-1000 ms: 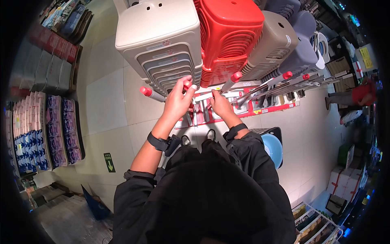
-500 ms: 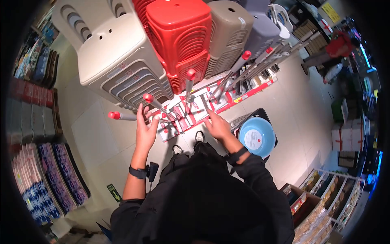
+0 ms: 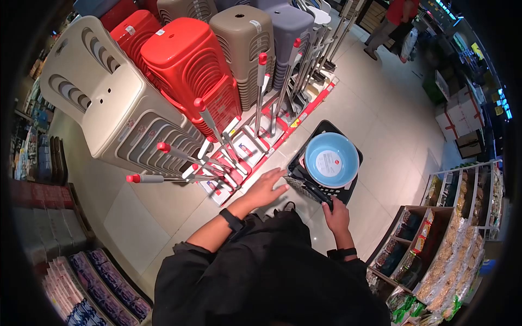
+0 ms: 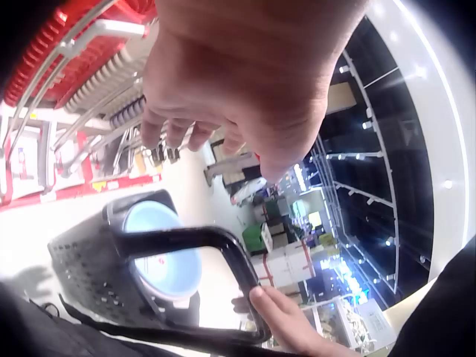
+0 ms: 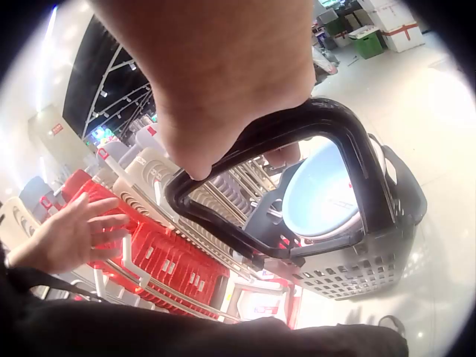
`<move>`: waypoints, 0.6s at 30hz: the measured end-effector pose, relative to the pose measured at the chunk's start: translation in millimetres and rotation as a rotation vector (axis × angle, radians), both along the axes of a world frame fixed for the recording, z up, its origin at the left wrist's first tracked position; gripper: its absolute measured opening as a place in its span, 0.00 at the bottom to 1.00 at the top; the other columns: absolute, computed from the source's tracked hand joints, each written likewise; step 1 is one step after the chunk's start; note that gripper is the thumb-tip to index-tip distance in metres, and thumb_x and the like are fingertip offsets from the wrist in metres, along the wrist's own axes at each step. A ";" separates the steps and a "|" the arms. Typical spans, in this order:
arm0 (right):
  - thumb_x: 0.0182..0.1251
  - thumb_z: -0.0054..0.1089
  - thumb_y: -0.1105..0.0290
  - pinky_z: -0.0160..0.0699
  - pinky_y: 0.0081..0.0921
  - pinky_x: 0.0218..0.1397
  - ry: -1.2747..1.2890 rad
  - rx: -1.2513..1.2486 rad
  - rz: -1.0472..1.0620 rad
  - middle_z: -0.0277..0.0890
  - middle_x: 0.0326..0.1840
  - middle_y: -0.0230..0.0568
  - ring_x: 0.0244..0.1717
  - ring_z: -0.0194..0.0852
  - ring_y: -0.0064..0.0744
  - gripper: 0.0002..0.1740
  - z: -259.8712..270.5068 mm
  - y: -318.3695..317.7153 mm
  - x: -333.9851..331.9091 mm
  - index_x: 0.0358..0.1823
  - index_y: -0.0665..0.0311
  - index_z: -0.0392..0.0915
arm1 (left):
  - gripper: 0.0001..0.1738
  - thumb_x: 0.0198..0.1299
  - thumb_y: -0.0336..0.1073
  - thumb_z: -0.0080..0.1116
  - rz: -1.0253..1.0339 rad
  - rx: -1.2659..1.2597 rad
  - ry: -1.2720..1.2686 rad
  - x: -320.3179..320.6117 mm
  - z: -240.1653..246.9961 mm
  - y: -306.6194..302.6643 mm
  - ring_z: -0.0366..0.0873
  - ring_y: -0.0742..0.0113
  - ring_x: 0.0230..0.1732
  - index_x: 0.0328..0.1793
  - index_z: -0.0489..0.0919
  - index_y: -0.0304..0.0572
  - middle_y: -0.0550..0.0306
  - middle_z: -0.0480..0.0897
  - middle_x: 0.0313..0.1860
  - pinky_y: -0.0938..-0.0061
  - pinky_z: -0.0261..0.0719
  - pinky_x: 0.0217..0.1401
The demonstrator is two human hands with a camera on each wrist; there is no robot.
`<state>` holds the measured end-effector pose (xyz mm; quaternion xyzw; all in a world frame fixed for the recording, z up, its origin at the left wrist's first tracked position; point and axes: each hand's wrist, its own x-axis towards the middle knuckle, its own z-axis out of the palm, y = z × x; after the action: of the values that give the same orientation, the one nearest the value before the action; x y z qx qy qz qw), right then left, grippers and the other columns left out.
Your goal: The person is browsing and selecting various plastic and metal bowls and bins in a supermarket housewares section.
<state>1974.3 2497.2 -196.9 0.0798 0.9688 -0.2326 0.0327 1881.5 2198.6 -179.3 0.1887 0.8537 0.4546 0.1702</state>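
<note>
My right hand (image 3: 337, 216) grips the black handle (image 3: 316, 191) of a dark perforated basket (image 3: 350, 187); in the right wrist view, the fingers wrap over the handle (image 5: 338, 111). A light blue basin (image 3: 348, 155) with a round label sits in the basket. My left hand (image 3: 263, 190) is held out left of the basket, fingers extended, holding nothing. In the left wrist view, that hand (image 4: 230, 97) hangs above the basket (image 4: 89, 256), apart from its handle (image 4: 223, 239).
Mops with red-tipped poles (image 3: 204, 111) stand on a low display at the left, before stacked red stools (image 3: 176, 43) and beige chairs (image 3: 117, 100). Packaged goods fill a shelf (image 3: 399, 239) at the lower right. A person in red (image 3: 399, 13) stands farther back.
My right hand has moved right and down and taken hold of the basket's handle. My left hand has moved right, away from the mop poles. The view has turned toward the basket.
</note>
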 end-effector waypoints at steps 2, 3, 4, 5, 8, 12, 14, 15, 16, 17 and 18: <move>0.64 0.60 0.51 0.74 0.44 0.52 0.091 -0.042 0.053 0.81 0.46 0.52 0.47 0.79 0.51 0.26 -14.2 9.6 2.3 0.55 0.65 0.77 | 0.42 0.66 0.61 0.49 -0.070 -0.018 -0.135 1.4 -14.0 38.4 0.55 0.40 0.76 0.76 0.60 0.38 0.31 0.58 0.74 0.60 0.55 0.76; 0.64 0.60 0.51 0.74 0.44 0.52 0.097 -0.056 0.064 0.81 0.46 0.52 0.47 0.79 0.51 0.26 -15.2 12.2 0.0 0.55 0.65 0.77 | 0.44 0.66 0.63 0.47 -0.105 -0.053 -0.179 2.2 -22.9 55.7 0.53 0.39 0.77 0.77 0.58 0.38 0.29 0.56 0.75 0.59 0.54 0.77; 0.65 0.59 0.51 0.75 0.43 0.50 0.025 -0.104 0.031 0.81 0.44 0.50 0.46 0.80 0.51 0.26 -12.3 13.7 0.0 0.54 0.64 0.77 | 0.46 0.66 0.65 0.45 -0.129 0.008 -0.223 4.2 -28.0 71.2 0.52 0.39 0.77 0.78 0.55 0.37 0.28 0.55 0.75 0.60 0.53 0.77; 0.66 0.59 0.50 0.77 0.42 0.49 -0.048 -0.150 0.002 0.82 0.42 0.48 0.44 0.81 0.51 0.25 -10.8 15.7 -1.8 0.53 0.64 0.77 | 0.47 0.66 0.66 0.44 -0.167 0.045 -0.319 5.0 -33.7 85.8 0.50 0.38 0.78 0.79 0.52 0.37 0.26 0.51 0.76 0.60 0.53 0.77; 0.66 0.58 0.49 0.78 0.42 0.45 -0.020 -0.171 0.061 0.82 0.39 0.46 0.41 0.82 0.50 0.23 -15.3 23.5 -14.2 0.48 0.62 0.78 | 0.45 0.68 0.63 0.44 0.040 0.019 -0.389 11.5 -49.7 121.9 0.41 0.37 0.80 0.80 0.49 0.40 0.25 0.47 0.76 0.55 0.46 0.79; 0.67 0.57 0.48 0.78 0.44 0.42 -0.060 -0.162 0.120 0.82 0.35 0.48 0.38 0.82 0.52 0.21 -11.1 33.9 -31.8 0.44 0.59 0.80 | 0.44 0.69 0.61 0.45 0.123 0.102 -0.306 -2.4 -73.5 139.4 0.37 0.34 0.80 0.79 0.48 0.40 0.23 0.44 0.76 0.53 0.44 0.79; 0.67 0.56 0.48 0.78 0.45 0.39 -0.042 -0.171 0.140 0.82 0.33 0.48 0.36 0.82 0.55 0.20 -15.0 44.6 -39.3 0.44 0.58 0.79 | 0.43 0.69 0.60 0.46 0.124 0.120 -0.324 -11.0 -74.2 148.3 0.37 0.33 0.80 0.78 0.49 0.39 0.23 0.44 0.76 0.53 0.44 0.79; 0.67 0.56 0.48 0.78 0.45 0.39 -0.051 -0.169 0.156 0.82 0.33 0.48 0.36 0.82 0.55 0.20 -16.4 50.0 -43.9 0.44 0.58 0.79 | 0.43 0.69 0.60 0.46 0.141 0.124 -0.330 -16.0 -75.3 154.2 0.37 0.33 0.80 0.78 0.49 0.39 0.23 0.44 0.76 0.53 0.44 0.79; 0.67 0.56 0.48 0.78 0.45 0.38 -0.011 -0.150 0.150 0.82 0.33 0.48 0.35 0.82 0.54 0.20 -17.0 55.3 -50.0 0.44 0.58 0.79 | 0.43 0.69 0.60 0.46 0.132 0.101 -0.296 -22.0 -76.5 160.6 0.38 0.33 0.80 0.78 0.49 0.39 0.23 0.45 0.76 0.53 0.44 0.79; 0.67 0.57 0.49 0.78 0.45 0.38 0.027 -0.129 0.142 0.82 0.33 0.48 0.35 0.82 0.54 0.20 -18.3 62.1 -54.7 0.43 0.58 0.79 | 0.43 0.69 0.60 0.47 0.121 0.080 -0.265 -26.9 -78.0 168.4 0.38 0.33 0.80 0.78 0.50 0.40 0.22 0.45 0.76 0.53 0.44 0.79; 0.67 0.57 0.50 0.78 0.45 0.37 0.062 -0.126 0.151 0.82 0.33 0.48 0.35 0.82 0.54 0.19 -23.6 69.5 -60.9 0.43 0.59 0.79 | 0.43 0.68 0.60 0.47 0.129 0.110 -0.239 -32.8 -78.4 175.7 0.40 0.33 0.79 0.78 0.50 0.39 0.23 0.47 0.75 0.53 0.46 0.79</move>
<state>1913.4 2566.7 -220.5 -0.0029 0.9560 -0.2924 0.0253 1848.7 2374.3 -257.7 0.0871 0.8116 0.5297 0.2304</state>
